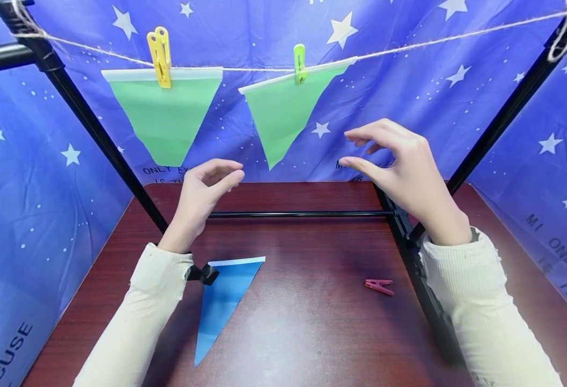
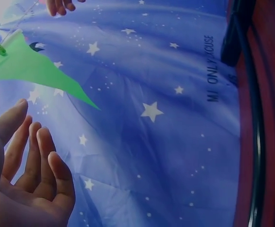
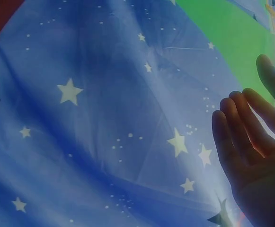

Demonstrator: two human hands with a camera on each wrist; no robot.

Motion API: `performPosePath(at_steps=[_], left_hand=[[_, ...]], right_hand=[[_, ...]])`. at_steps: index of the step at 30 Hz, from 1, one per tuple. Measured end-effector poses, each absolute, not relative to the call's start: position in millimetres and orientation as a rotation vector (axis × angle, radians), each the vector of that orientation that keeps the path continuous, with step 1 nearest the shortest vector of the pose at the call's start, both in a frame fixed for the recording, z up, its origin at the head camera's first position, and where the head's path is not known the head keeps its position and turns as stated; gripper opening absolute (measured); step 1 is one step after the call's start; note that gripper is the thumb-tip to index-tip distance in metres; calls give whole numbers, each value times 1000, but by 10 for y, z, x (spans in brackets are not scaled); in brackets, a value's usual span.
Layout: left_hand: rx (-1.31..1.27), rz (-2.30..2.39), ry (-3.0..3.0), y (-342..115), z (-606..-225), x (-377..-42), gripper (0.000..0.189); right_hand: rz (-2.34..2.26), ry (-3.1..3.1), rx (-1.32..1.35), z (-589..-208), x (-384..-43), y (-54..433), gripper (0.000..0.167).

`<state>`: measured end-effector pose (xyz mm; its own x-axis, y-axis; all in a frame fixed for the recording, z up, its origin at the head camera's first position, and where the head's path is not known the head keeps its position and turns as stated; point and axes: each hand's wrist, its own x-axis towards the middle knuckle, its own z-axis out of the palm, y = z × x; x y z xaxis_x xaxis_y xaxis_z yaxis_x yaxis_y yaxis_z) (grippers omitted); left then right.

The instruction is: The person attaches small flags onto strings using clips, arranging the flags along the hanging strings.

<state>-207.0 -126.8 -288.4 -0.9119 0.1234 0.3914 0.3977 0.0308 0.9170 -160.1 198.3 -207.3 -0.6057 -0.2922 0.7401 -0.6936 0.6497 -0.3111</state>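
Observation:
Two green pennants hang from a string (image 1: 409, 47). A yellow clothespin (image 1: 160, 56) clips the left pennant (image 1: 167, 118); a light green clothespin (image 1: 299, 63) clips the right pennant (image 1: 283, 110), which tilts up toward its right end. My left hand (image 1: 208, 185) is in the air below and between the pennants, loosely bent and holding nothing. To the right of the right pennant floats my right hand (image 1: 399, 166), thumb and fingers apart with nothing between them. On the table lie a blue pennant (image 1: 225, 295) with a white top strip, by my left wrist, and a pink clothespin (image 1: 378, 286).
A black frame stands around the work, with a left post (image 1: 94, 123), a right post (image 1: 506, 107) and a low crossbar (image 1: 303, 214). Behind it hangs a blue star-printed cloth (image 1: 264, 32). The dark red-brown tabletop (image 1: 312, 338) lies underneath.

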Motion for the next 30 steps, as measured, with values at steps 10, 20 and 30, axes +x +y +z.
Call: performPosePath(at_steps=[10, 20, 30], left_hand=[[-461, -1953, -2193, -1406, -3120, -2027, 24], [-378, -1929, -2249, -1512, -3310, -1999, 27], [-444, -1932, -2383, -1595, -3399, -1938, 34]], right_hand=[[779, -2254, 738, -2278, -1585, 2095, 38], [788, -2304, 700, -2501, -1562, 2214, 37], [824, -2339, 701, -2761, -1533, 2289, 39]])
